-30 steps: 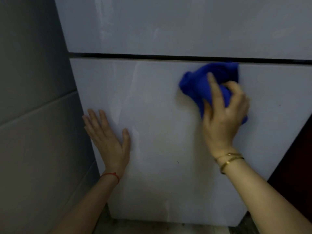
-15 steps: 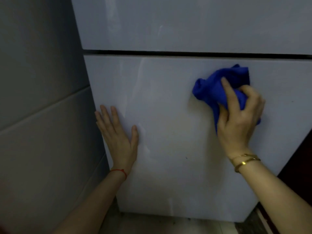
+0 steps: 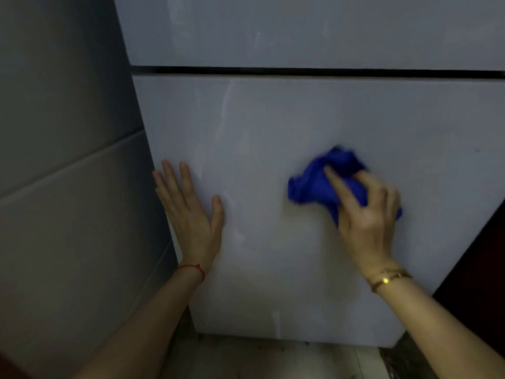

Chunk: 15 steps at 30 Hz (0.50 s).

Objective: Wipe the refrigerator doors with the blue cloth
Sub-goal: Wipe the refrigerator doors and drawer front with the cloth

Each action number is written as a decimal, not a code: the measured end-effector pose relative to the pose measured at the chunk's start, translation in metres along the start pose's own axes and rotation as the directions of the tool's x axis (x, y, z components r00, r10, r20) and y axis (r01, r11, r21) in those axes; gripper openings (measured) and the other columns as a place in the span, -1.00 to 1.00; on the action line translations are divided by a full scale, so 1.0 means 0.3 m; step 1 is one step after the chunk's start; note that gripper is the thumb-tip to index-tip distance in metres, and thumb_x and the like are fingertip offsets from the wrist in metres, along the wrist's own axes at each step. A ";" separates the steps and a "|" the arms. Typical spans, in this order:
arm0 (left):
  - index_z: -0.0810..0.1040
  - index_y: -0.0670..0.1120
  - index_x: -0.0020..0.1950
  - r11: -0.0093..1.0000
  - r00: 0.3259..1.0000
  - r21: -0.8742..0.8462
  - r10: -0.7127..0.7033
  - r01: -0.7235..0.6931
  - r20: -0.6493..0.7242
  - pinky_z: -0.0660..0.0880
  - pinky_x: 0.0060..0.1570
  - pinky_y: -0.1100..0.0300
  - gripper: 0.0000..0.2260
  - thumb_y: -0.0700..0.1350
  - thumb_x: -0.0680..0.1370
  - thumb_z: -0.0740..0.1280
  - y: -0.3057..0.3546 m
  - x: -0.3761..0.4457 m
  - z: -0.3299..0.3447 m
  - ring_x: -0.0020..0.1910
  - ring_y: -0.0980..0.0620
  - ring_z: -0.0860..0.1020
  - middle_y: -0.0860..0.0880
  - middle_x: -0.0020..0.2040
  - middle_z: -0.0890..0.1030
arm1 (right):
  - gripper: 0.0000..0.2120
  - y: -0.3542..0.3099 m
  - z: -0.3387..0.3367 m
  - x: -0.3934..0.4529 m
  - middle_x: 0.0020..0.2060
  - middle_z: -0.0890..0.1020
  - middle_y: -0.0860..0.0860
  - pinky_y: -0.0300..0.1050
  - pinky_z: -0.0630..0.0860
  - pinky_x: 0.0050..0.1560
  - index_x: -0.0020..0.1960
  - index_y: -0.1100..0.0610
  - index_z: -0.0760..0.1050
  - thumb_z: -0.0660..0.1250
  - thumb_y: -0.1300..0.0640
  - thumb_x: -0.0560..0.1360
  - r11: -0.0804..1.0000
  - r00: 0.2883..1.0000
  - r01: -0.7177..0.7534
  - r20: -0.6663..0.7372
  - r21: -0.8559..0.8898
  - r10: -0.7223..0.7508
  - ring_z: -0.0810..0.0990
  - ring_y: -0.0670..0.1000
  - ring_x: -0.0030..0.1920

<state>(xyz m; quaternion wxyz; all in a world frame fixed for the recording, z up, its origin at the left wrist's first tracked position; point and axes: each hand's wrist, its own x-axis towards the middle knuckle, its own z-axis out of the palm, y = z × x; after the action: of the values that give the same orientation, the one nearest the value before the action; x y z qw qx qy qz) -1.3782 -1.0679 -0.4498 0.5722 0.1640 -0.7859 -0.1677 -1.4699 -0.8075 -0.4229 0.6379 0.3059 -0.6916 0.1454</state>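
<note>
The white lower refrigerator door fills the middle of the view, under a dark gap and the upper door. My right hand presses a bunched blue cloth against the lower door, right of its centre. My left hand lies flat on the same door near its left edge, fingers spread, holding nothing. Part of the cloth is hidden under my right hand.
A grey tiled wall stands close to the left of the refrigerator. The floor shows below the door's bottom edge. A dark surface borders the door at the right.
My right hand has carried the blue cloth down the lower door, from just under the gap to its middle. The left hand stays flat on the door.
</note>
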 end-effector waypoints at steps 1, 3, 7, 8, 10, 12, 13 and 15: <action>0.02 -0.24 0.60 1.000 1.000 0.002 0.000 0.000 -0.002 -0.14 0.59 -0.18 -0.35 0.02 0.61 0.17 0.003 -0.001 0.002 0.60 -0.26 -0.13 -0.29 0.61 -0.04 | -0.53 -0.016 0.007 0.047 0.17 0.38 0.11 0.10 0.44 0.03 0.39 -0.02 0.43 0.31 0.33 0.55 0.996 0.996 -0.081 -0.037 0.031 0.082 0.39 0.18 -0.05; 0.02 -0.25 0.59 1.000 1.000 0.000 0.009 -0.009 -0.004 -0.13 0.59 -0.19 -0.35 0.01 0.61 0.17 0.001 -0.003 0.001 0.60 -0.29 -0.11 -0.31 0.60 -0.03 | -0.50 -0.080 0.027 0.047 0.18 0.38 0.11 0.10 0.44 0.03 0.42 -0.03 0.38 0.32 0.31 0.55 0.994 0.994 -0.101 -0.048 0.037 0.103 0.40 0.18 -0.04; -0.01 -0.21 0.60 1.000 1.000 -0.011 0.006 -0.006 0.003 -0.08 0.57 -0.24 -0.34 0.04 0.62 0.16 -0.002 -0.005 -0.003 0.60 -0.27 -0.11 -0.28 0.61 -0.04 | -0.55 -0.151 0.049 -0.249 0.16 0.41 0.09 0.09 0.43 -0.06 0.35 -0.05 0.40 0.21 0.29 0.53 0.968 0.948 0.246 0.200 0.041 -0.249 0.40 0.16 -0.05; -0.02 -0.20 0.61 1.000 1.000 -0.013 0.009 -0.008 0.009 -0.06 0.57 -0.25 -0.34 0.04 0.62 0.16 -0.004 -0.006 -0.005 0.61 -0.27 -0.11 -0.27 0.61 -0.05 | -0.58 -0.139 0.035 -0.315 0.16 0.41 0.09 0.09 0.46 -0.08 0.31 -0.04 0.41 0.19 0.26 0.50 0.963 0.928 0.266 0.258 0.048 -0.269 0.41 0.16 -0.04; -0.02 -0.20 0.61 1.000 0.999 -0.014 0.024 -0.023 0.022 -0.04 0.56 -0.26 -0.34 0.04 0.63 0.17 -0.010 -0.008 -0.010 0.61 -0.26 -0.12 -0.25 0.62 -0.06 | -0.57 -0.090 -0.003 -0.377 0.14 0.41 0.11 0.11 0.55 -0.14 0.28 -0.03 0.40 0.18 0.26 0.46 0.973 0.928 0.231 0.296 0.013 -0.225 0.40 0.18 -0.05; 0.00 -0.20 0.61 0.999 0.999 -0.008 0.034 -0.034 0.035 -0.03 0.56 -0.25 -0.34 0.04 0.62 0.17 -0.016 -0.006 -0.015 0.61 -0.26 -0.13 -0.25 0.62 -0.06 | -0.43 -0.022 -0.038 -0.347 0.13 0.41 0.14 0.15 0.54 -0.14 0.38 -0.05 0.34 0.23 0.33 0.43 0.988 0.957 0.152 0.256 -0.038 -0.137 0.40 0.19 -0.07; 0.00 -0.20 0.61 0.999 0.999 -0.006 0.032 -0.032 0.040 -0.04 0.57 -0.24 -0.35 0.04 0.62 0.17 -0.017 -0.006 -0.017 0.61 -0.25 -0.13 -0.24 0.62 -0.06 | -0.35 0.010 -0.049 -0.297 0.12 0.40 0.15 0.15 0.50 -0.10 0.43 -0.07 0.30 0.27 0.38 0.43 0.994 0.976 0.085 0.207 -0.066 -0.069 0.40 0.20 -0.07; -0.01 -0.19 0.61 1.000 0.999 -0.005 0.019 -0.019 0.046 -0.05 0.57 -0.22 -0.35 0.04 0.63 0.17 -0.013 -0.009 -0.019 0.61 -0.23 -0.15 -0.23 0.62 -0.07 | -0.40 0.052 -0.053 -0.133 0.11 0.37 0.16 0.15 0.42 0.00 0.43 -0.02 0.34 0.30 0.40 0.48 0.995 0.993 -0.077 0.083 -0.058 0.082 0.40 0.21 -0.05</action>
<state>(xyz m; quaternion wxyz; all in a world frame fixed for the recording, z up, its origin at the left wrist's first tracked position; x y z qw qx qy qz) -1.3718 -1.0706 -0.4522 0.5560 0.1514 -0.7999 -0.1677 -1.4668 -0.7767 -0.4566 0.6098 0.2665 -0.7335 0.1383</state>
